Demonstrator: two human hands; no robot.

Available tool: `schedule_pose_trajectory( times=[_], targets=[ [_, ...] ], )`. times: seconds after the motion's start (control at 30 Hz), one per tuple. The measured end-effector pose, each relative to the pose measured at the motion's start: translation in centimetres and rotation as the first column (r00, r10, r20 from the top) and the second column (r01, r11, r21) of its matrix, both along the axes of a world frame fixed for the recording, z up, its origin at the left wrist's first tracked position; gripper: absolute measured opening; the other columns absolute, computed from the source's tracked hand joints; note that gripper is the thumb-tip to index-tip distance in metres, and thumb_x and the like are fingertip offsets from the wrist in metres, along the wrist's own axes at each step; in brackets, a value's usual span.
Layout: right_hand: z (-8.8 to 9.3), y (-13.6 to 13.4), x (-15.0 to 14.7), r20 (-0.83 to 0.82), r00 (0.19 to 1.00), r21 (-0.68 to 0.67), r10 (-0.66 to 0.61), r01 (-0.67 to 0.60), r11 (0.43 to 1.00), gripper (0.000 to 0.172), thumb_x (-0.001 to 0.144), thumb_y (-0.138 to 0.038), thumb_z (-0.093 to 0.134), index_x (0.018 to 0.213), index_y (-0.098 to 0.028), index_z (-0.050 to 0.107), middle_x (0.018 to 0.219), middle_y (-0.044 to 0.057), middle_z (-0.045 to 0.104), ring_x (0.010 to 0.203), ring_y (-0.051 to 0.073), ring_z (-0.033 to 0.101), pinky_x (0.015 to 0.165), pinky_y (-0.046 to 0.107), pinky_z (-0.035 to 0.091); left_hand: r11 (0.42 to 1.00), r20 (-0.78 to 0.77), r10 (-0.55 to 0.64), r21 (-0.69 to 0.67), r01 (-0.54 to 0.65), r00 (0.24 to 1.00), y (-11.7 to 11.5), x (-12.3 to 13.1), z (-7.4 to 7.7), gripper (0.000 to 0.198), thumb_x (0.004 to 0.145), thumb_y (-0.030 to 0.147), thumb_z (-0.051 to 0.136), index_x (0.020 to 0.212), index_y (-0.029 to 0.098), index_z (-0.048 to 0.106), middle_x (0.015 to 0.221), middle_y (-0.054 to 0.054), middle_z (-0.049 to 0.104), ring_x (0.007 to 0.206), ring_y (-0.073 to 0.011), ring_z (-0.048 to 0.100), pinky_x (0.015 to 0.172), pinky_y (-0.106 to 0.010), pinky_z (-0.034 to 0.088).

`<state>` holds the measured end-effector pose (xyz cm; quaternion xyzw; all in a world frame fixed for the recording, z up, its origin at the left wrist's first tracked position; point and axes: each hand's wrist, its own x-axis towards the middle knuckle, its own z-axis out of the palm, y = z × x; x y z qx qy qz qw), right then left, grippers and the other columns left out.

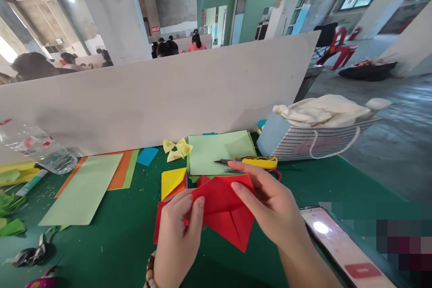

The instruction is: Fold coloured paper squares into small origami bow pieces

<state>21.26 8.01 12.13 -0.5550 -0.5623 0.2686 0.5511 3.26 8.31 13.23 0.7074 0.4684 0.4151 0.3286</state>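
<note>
Green mat (111,243) on a table, grey board (168,94) behind it, a concrete hall with other people further back.

Left hand (178,229): thumb and fingers pinch the left corner of the red paper (226,216). Right hand (270,207): fingers together, laid flat over the top right flap; thumb hidden under it, so probably a pinch too. The paper is folded to a downward point and held between both hands, just above the mat at the near edge.

Handling, judged: very light and thin, stiff only along the creases, loose flaps floppy. It would likely tear or crumple if pulled, and it isn't slippery. Best gripped at corners and folded edges, where layers stack.

Just beyond the hands: a yellow-orange fold (173,182), scissors (249,162) lying on a pale green sheet (219,150), and a yellow bow (177,148). Left: a second green sheet (84,189) over an orange sheet (119,175), with a bottle (40,148) lying by the board. Right: a striped bag (313,144) with cloth (324,110) in it, and a phone (340,247) near the right wrist, screen lit.
</note>
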Motion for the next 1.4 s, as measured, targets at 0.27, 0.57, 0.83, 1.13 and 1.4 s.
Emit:
schedule_pose_trajectory(
  times=[0.27, 0.57, 0.83, 1.13, 1.4],
  targets=[
    [0.4, 0.4, 0.7, 0.195, 0.951, -0.084, 0.238, -0.226, 0.971, 0.018, 0.085, -0.032, 0.056, 0.099, -0.026, 0.066, 0.095, 0.003, 0.07, 0.08, 0.017, 0.066, 0.063, 0.025, 0.055, 0.995, 0.099, 0.084, 0.036, -0.088, 0.991, 0.1, 0.0, -0.2, 0.027, 0.095, 0.035, 0.046, 0.092, 0.02, 0.067, 0.093, -0.008, 0.068, 0.07, -0.016, 0.067, 0.054, -0.02, 0.054],
    [-0.1, 0.4, 0.7, 0.194, 0.945, -0.113, 0.264, -0.246, 0.963, 0.034, 0.081, -0.021, 0.056, 0.114, -0.032, 0.06, 0.11, 0.001, 0.068, 0.098, 0.018, 0.066, 0.079, 0.029, 0.057, 0.987, 0.229, 0.142, 0.041, -0.156, 0.963, 0.0, -0.1, -0.6, 0.022, 0.094, 0.033, 0.047, 0.098, 0.02, 0.064, 0.099, -0.008, 0.067, 0.082, -0.018, 0.067, 0.063, -0.023, 0.057],
    [-0.5, 0.2, 0.6, 0.147, 0.989, 0.089, 0.002, -0.015, 0.996, 0.026, 0.088, -0.037, 0.054, 0.11, -0.026, 0.063, 0.101, 0.006, 0.072, 0.088, 0.021, 0.07, 0.07, 0.029, 0.059, 0.992, 0.097, 0.125, -0.024, -0.123, 0.987, 0.7, 0.7, -1.0, 0.006, 0.083, 0.022, 0.059, 0.088, 0.02, 0.056, 0.08, -0.001, 0.064, 0.068, -0.0138, 0.062, 0.06, -0.023, 0.052],
    [-0.3, 0.4, 0.1, 0.282, 0.931, 0.306, -0.234, 0.143, 0.941, 0.022, 0.088, -0.03, 0.054, 0.108, -0.025, 0.062, 0.097, 0.005, 0.072, 0.086, 0.02, 0.069, 0.073, 0.03, 0.057, 0.988, 0.243, 0.048, -0.151, -0.012, 0.969, 0.5, 1.1, -1.2, 0.028, 0.077, 0.015, 0.06, 0.104, 0.02, 0.054, 0.103, -0.007, 0.068, 0.09, -0.017, 0.068, 0.072, -0.026, 0.057],
    [0.2, 0.0, -1.1, 0.334, 0.912, 0.415, -0.238, 0.085, 0.906, 0.011, 0.088, -0.024, 0.055, 0.096, -0.026, 0.062, 0.085, 0.004, 0.071, 0.077, 0.019, 0.068, 0.065, 0.029, 0.056, 0.994, 0.214, 0.098, -0.067, -0.086, 0.972, 0.4, 0.8, -0.7, 0.012, 0.085, 0.026, 0.059, 0.095, 0.02, 0.062, 0.082, -0.002, 0.067, 0.075, -0.0148, 0.064, 0.063, -0.022, 0.052]
  ],
)
